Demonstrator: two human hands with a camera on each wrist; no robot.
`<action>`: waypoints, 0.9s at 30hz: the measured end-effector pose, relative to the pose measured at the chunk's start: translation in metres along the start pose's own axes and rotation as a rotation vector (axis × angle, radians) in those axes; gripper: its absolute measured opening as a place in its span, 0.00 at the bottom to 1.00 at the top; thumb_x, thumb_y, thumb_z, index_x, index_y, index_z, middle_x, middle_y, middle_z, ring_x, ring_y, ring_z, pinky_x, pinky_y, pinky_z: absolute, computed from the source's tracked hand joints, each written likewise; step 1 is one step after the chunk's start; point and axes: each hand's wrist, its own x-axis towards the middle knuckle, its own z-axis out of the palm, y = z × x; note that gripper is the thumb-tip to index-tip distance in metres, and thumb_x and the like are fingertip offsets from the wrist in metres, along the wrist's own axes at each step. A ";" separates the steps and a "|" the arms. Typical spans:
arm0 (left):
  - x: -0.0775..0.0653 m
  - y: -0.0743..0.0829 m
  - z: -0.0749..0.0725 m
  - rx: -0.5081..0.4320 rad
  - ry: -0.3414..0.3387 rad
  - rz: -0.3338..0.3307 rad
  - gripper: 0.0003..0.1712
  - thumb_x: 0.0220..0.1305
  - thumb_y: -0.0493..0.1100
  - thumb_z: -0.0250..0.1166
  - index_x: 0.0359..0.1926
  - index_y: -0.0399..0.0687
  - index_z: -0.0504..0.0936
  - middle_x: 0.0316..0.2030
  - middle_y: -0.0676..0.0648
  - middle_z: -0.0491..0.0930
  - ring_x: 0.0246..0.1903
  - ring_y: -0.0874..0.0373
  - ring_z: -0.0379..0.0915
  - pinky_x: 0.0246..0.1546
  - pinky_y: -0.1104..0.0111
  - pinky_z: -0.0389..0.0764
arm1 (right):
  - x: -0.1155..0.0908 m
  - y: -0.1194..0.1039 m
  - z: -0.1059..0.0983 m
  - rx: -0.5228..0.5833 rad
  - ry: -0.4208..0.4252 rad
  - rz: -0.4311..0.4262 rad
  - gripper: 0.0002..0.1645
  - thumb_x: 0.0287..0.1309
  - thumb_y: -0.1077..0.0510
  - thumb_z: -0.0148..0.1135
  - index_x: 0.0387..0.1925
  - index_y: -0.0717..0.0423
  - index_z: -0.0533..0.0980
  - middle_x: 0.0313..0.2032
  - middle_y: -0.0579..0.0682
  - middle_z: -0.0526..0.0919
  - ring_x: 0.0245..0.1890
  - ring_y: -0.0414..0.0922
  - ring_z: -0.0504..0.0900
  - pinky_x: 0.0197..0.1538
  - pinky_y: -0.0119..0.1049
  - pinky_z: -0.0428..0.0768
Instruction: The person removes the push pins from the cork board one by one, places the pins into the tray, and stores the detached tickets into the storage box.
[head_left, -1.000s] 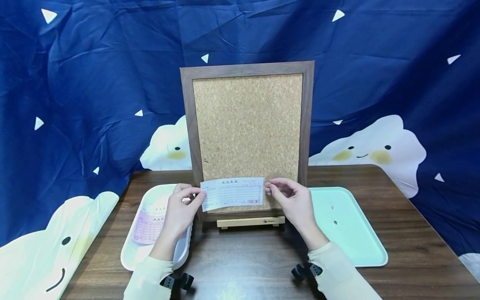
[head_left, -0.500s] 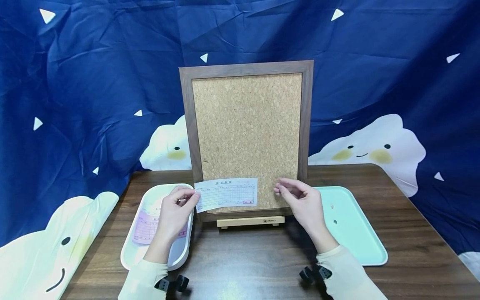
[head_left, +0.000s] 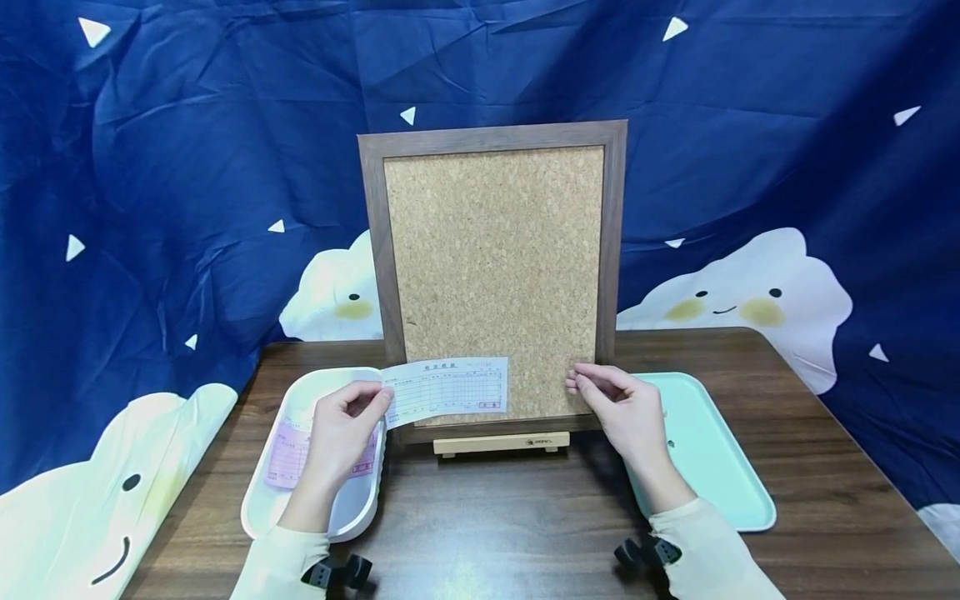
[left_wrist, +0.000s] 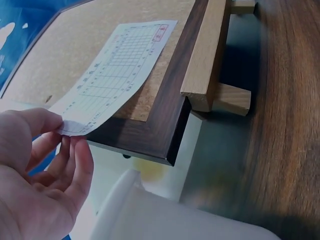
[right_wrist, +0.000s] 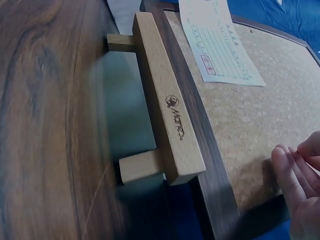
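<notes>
A white receipt [head_left: 448, 390] with a printed grid and a small red box lies across the lower part of the framed corkboard [head_left: 498, 250]. My left hand [head_left: 341, 425] pinches its left edge between thumb and fingers, as the left wrist view shows from close up, and the sheet bows slightly. My right hand [head_left: 626, 408] hovers before the board's lower right corner, away from the receipt. Its fingertips [right_wrist: 281, 155] are bent close together, and no object shows between them.
The corkboard leans on a small wooden easel [head_left: 501, 444]. At left stands a white tray [head_left: 251, 508] holding pinkish receipts [head_left: 288, 454]. A mint-green tray [head_left: 712, 458] lies at right with a small dark item. Behind the wooden table [head_left: 480, 542] hangs a blue cloth [head_left: 495, 58].
My left hand has drawn the receipt leftward across the board. The right hand has moved right, away from the receipt's right edge, and now overlaps the mint-green tray in the head view.
</notes>
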 end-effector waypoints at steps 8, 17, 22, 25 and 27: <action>0.000 -0.001 -0.005 0.002 -0.024 -0.035 0.09 0.73 0.40 0.71 0.47 0.38 0.92 0.32 0.48 0.89 0.29 0.66 0.82 0.34 0.76 0.81 | -0.005 0.004 -0.016 -0.072 -0.011 0.035 0.11 0.69 0.71 0.67 0.50 0.75 0.86 0.40 0.41 0.94 0.39 0.33 0.93 0.45 0.26 0.88; -0.003 -0.006 -0.011 0.035 0.000 -0.069 0.11 0.73 0.39 0.71 0.50 0.37 0.91 0.39 0.43 0.91 0.32 0.69 0.82 0.37 0.77 0.82 | -0.009 0.007 -0.032 -0.129 0.016 0.051 0.12 0.70 0.71 0.66 0.52 0.73 0.86 0.41 0.41 0.94 0.38 0.31 0.92 0.46 0.25 0.88; -0.003 -0.005 -0.014 -0.003 0.006 -0.066 0.12 0.74 0.39 0.71 0.52 0.35 0.90 0.40 0.42 0.91 0.32 0.71 0.82 0.37 0.78 0.83 | -0.010 0.007 -0.039 -0.148 0.016 0.044 0.12 0.70 0.71 0.67 0.51 0.74 0.86 0.40 0.37 0.93 0.37 0.30 0.92 0.45 0.24 0.88; -0.003 -0.005 -0.015 -0.016 0.014 -0.075 0.12 0.73 0.38 0.71 0.52 0.35 0.90 0.39 0.43 0.91 0.32 0.70 0.82 0.37 0.78 0.83 | -0.011 0.006 -0.043 -0.143 0.012 0.044 0.12 0.70 0.71 0.67 0.51 0.75 0.85 0.39 0.34 0.92 0.38 0.31 0.92 0.45 0.25 0.88; -0.002 -0.005 -0.016 -0.017 0.018 -0.084 0.12 0.73 0.38 0.71 0.52 0.35 0.90 0.39 0.45 0.91 0.33 0.70 0.82 0.37 0.78 0.83 | -0.011 0.006 -0.046 -0.140 0.017 0.048 0.12 0.70 0.71 0.66 0.51 0.76 0.85 0.39 0.33 0.92 0.38 0.31 0.92 0.45 0.26 0.88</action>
